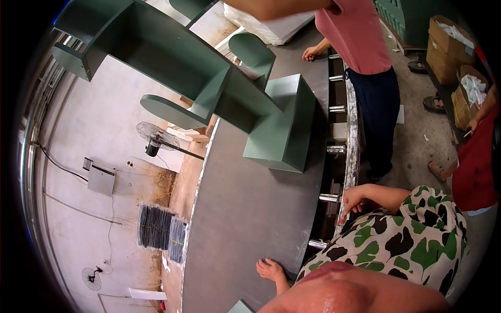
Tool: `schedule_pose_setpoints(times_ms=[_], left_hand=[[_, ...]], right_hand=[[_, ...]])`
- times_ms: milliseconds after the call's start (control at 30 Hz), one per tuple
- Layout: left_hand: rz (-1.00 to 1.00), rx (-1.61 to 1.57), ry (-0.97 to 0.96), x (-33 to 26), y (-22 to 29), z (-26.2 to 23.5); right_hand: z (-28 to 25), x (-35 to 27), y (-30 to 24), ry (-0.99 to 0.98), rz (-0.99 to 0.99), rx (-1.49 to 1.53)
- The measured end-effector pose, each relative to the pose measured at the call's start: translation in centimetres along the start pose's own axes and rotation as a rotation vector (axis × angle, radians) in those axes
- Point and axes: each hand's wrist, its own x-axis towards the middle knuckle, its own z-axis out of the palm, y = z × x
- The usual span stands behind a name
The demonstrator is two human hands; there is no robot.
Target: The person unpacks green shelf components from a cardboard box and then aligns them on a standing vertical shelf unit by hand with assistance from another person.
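My left hand (270, 269) lies flat on the grey table top (245, 208) near its close end, fingers apart, holding nothing. My right hand (354, 201) is curled over the table's paint-stained side rail (350, 135), beside a short metal peg (330, 197). A large green-painted shelf unit (209, 78) with rounded shelves lies on the table farther away, out of reach of both hands. Its box-shaped end (284, 130) is the part nearest to me.
A person in a pink shirt (355, 36) stands at the table's right side, one hand (312, 52) on the top. Another person in red (472, 167) stands at far right by cardboard boxes (449, 47). Several metal pegs line the rail. A fan (151, 138) hangs at left.
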Motion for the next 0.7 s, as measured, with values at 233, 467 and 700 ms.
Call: schedule_pose_setpoints(times_ms=[233, 467, 700], left_hand=[[-0.013, -0.002, -0.016, 0.0, 0.8, -1.1], [0.001, 0.021, -0.078, 0.1, 1.5, -2.3], [0.011, 0.025, -0.034, 0.0, 0.7, -1.1]], right_hand=[[0.0, 0.6, 0.4, -0.005, 0.011, 0.034], [-0.1, 0.7, 0.8, -0.009, 0.013, 0.070], [-0.2, 0.7, 0.6, -0.012, 0.000, 0.066]])
